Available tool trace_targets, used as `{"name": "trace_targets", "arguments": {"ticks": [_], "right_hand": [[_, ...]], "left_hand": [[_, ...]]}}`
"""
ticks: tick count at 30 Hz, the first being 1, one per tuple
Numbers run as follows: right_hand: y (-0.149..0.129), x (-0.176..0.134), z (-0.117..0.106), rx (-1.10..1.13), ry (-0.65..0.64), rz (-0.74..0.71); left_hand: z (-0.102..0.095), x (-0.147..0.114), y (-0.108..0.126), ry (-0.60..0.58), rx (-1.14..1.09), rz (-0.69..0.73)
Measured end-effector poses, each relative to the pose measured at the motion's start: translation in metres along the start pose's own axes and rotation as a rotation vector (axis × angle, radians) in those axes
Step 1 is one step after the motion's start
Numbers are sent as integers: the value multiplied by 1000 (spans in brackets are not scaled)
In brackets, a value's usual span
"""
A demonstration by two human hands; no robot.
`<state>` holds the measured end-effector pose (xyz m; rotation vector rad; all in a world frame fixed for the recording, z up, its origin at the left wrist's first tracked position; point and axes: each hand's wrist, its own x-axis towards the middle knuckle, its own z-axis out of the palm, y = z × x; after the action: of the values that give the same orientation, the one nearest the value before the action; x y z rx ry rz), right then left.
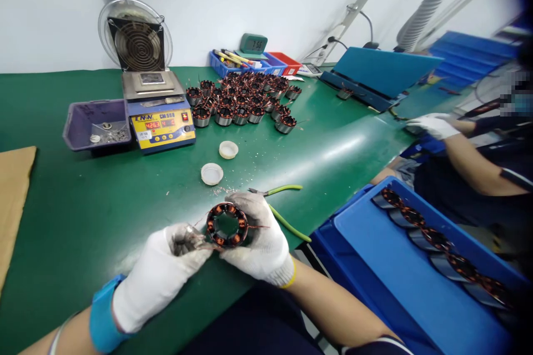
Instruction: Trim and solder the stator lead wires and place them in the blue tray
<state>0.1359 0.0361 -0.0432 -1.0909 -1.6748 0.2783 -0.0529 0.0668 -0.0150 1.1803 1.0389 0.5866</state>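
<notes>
A motor stator [219,239], a dark ring with copper windings, is held over the green table's near edge. My right hand [266,241], in a white glove, wraps round its right side, and a twisted wire lead sticks out over the palm. At the stator's lower left, my gloved left hand [172,260] has its fingertips pinched together on a thin copper wire; the exact grip is partly hidden. Just beyond my right hand lie green-handled cutting pliers [287,187]. Two shallow white caps [212,174] rest farther off, with small scraps around them.
Many stators [241,102] stand grouped at the back. Left of them are a yellow-blue solder pot [162,127] with a fan and a purple bin [97,136]. A blue crate [383,266] holding stators stands at the right, near a co-worker's gloved hand [433,125].
</notes>
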Motion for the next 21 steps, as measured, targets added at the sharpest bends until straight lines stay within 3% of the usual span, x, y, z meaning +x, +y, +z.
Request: {"name": "trace_targets", "arguments": {"ticks": [3,7,11,16,21], "right_hand": [[-2,0,1,31,-22,30],[3,17,-7,-59,13,183],[27,56,-23,-324,-40,225],[49,91,-30,-574,-240,213],[40,99,-25,-744,-475,229]], "left_hand": [[-6,3,-1,119,30,18],[-17,11,-4,65,184,86],[-19,17,-11,23,276,136],[-18,19,-10,-3,378,126],[-18,18,-5,-26,416,152]]}}
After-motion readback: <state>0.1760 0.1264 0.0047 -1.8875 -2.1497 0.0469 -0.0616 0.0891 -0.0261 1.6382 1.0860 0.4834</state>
